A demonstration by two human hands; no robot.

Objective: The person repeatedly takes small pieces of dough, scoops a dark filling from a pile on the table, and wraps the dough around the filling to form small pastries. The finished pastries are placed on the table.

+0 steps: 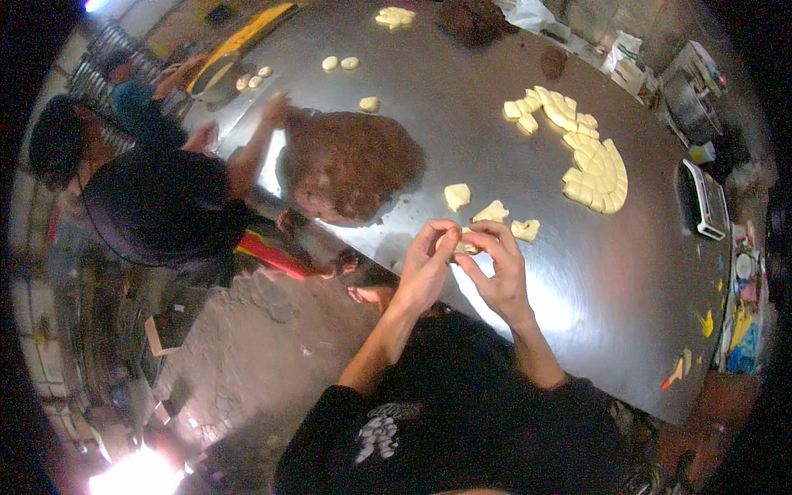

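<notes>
My left hand (430,263) and my right hand (500,266) meet above the near edge of the metal worktable (470,142). Between their fingertips they hold a small piece of pale dough (468,247), partly hidden by the fingers. Just beyond it lie three loose dough pieces: one squarish (458,197), one ragged in the middle (491,211) and one to the right (525,230). Farther right spreads a curved slab of pale dough (597,167) scored or cut into several portions. Left of my hands sits a large mound of brown paste-like filling (356,164).
A co-worker (154,204) in dark clothes reaches over the table's left side. Round dough balls (340,63) lie beyond the mound, near another dough cluster (396,17) and brown mass (471,21). A digital scale (705,198) and a red-tipped tool (675,373) are at right.
</notes>
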